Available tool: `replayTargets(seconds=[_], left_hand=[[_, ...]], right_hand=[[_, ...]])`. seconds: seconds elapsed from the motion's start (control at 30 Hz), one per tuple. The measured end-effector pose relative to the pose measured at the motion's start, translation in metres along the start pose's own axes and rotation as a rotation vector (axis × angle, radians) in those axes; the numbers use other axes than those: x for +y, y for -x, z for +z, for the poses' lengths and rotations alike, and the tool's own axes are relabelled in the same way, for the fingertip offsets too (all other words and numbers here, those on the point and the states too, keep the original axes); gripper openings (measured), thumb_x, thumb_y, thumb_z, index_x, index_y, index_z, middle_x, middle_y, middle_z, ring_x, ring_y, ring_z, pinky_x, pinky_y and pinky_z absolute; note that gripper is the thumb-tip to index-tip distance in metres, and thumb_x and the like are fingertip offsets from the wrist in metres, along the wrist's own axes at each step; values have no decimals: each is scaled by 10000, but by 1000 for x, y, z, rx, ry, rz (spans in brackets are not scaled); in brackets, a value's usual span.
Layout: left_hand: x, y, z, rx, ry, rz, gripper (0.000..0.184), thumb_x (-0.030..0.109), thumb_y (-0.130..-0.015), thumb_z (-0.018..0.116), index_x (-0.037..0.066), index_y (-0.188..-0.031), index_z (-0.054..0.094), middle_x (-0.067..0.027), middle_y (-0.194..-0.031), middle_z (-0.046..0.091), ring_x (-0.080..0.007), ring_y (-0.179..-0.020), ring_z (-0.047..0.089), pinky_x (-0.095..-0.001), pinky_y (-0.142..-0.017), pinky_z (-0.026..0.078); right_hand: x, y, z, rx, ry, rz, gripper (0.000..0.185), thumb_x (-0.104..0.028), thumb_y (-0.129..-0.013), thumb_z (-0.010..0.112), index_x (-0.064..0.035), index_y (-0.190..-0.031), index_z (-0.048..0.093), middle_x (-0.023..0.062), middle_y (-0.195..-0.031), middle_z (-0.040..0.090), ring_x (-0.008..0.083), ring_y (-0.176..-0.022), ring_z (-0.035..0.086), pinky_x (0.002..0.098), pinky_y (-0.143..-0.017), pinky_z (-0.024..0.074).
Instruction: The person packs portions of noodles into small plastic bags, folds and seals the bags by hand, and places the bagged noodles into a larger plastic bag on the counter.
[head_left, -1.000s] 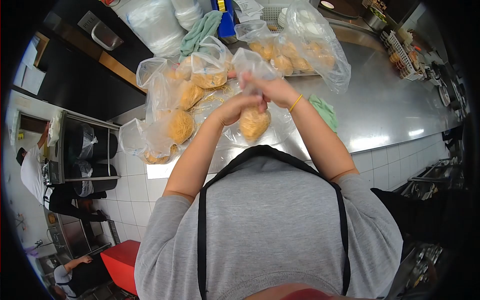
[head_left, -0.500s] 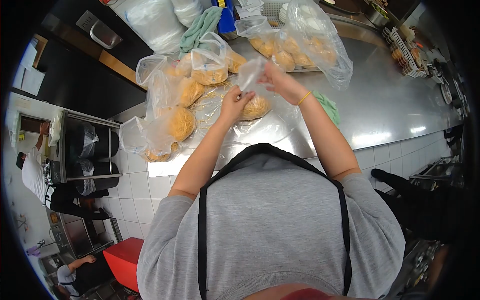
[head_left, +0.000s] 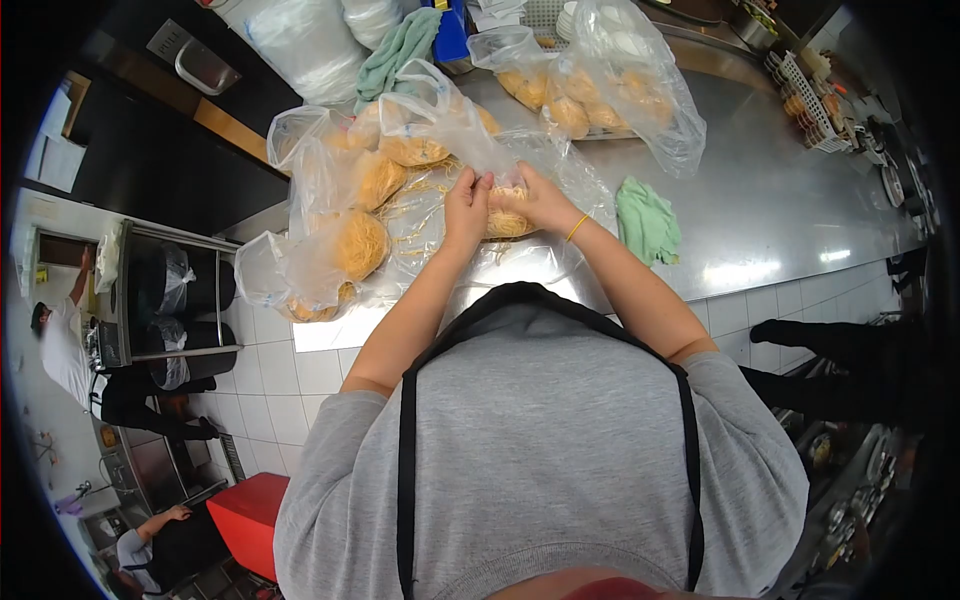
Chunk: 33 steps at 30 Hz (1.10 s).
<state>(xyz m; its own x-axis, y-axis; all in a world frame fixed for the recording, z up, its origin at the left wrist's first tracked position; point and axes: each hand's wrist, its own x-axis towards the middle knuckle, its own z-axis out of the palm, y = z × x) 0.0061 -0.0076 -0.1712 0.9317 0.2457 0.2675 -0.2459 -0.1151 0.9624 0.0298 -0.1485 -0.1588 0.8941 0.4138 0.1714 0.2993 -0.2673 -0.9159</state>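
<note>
A clear plastic bag of thin yellow noodles [head_left: 508, 222] sits on the metal table in front of me. My left hand [head_left: 466, 212] is closed on the gathered neck of this bag, thumb against fingers. On the other side, my right hand [head_left: 532, 202] also grips the bag's neck, its fingers curled close above the noodles. The upper plastic of the bag [head_left: 478, 150] rises loosely beyond both hands. To the left stand several more bags of noodles [head_left: 362, 245], their tops loose, and strands lie scattered on the plastic sheet [head_left: 415, 228].
A green cloth [head_left: 648, 222] lies right of my hands on the steel table [head_left: 740, 215]. Farther back are more bagged noodles [head_left: 570, 115], a grey-green towel [head_left: 398, 55] and a blue container [head_left: 452, 38]. Co-workers stand at left, one in a white shirt [head_left: 66, 350].
My right hand has come down from the raised, blurred bag top to the bag's neck, beside my left hand. The green cloth now shows fully.
</note>
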Motion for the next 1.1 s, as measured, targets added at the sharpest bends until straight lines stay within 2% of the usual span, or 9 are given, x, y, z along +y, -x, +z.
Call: replayTargets(seconds=[0.37,0.43,0.5,0.6,0.7,0.8,0.9,1.0,1.1], left_hand=[[10,-5,11,-23,-219,4,274,173,-861,553,23,-687,404,-81,-582,384,-119,-550,323,-264,-503,329],[1,-10,4,-147,-181,60,250,179,-872,543,39,-698,430,-21,-608,402,-95,-582,347,-241,-526,331],[0,-7,-2,-271,-144,106,230,184,-882,533,56,-708,455,38,-634,420,-70,-615,371,-219,-549,334],[34,-2,-6,-336,162,-217,229,266,-848,586,52,-785,537,26,-712,507,-96,-672,460,-243,-616,391],[70,-8,-17,-393,51,-326,458,396,-770,656,-13,-962,582,-46,-872,584,-140,-810,535,-276,-737,424],[94,-24,-21,-746,-336,-548,777,540,-686,672,-110,-1086,527,-152,-1038,582,-189,-1000,520,-299,-844,405],[140,-23,-14,-704,-366,-461,698,524,-734,631,-79,-1075,545,-130,-1031,587,-183,-1002,519,-293,-846,402],[128,-26,-4,-825,49,-257,460,432,-841,544,-4,-983,578,-83,-1027,588,-163,-980,519,-281,-846,396],[129,-21,-2,-783,127,-190,309,337,-896,482,36,-909,554,-53,-1022,586,-133,-969,511,-275,-863,381]], right_hand=[[1,-3,-7,-134,124,183,355,-344,-819,589,-45,-1012,589,123,-902,617,203,-767,575,295,-704,445],[-24,-4,-14,-42,-465,274,330,-323,-850,561,-50,-1035,581,62,-928,610,145,-814,563,283,-731,444],[-44,-9,-27,-74,-527,319,352,-326,-867,544,-45,-1078,557,22,-973,585,106,-869,538,265,-767,438],[-57,-23,-33,-130,-555,271,381,-325,-877,531,-15,-1098,541,19,-1008,568,91,-954,489,260,-836,400],[-86,-19,-34,-263,-674,202,358,-300,-886,520,-12,-1096,546,9,-1003,566,82,-922,497,243,-819,401],[-111,-20,-39,-270,-596,78,311,-285,-892,509,-18,-1035,579,17,-956,587,67,-866,511,225,-789,412],[-131,-29,-53,-347,-175,-146,294,-297,-888,511,-34,-990,595,14,-852,598,49,-788,517,216,-719,429],[-172,-28,-72,-272,-58,186,287,-302,-885,513,-38,-961,595,-1,-745,578,35,-701,506,199,-633,425],[-158,-45,-77,-35,-192,18,293,-326,-885,507,-48,-924,590,-13,-670,548,36,-633,499,196,-569,410]])
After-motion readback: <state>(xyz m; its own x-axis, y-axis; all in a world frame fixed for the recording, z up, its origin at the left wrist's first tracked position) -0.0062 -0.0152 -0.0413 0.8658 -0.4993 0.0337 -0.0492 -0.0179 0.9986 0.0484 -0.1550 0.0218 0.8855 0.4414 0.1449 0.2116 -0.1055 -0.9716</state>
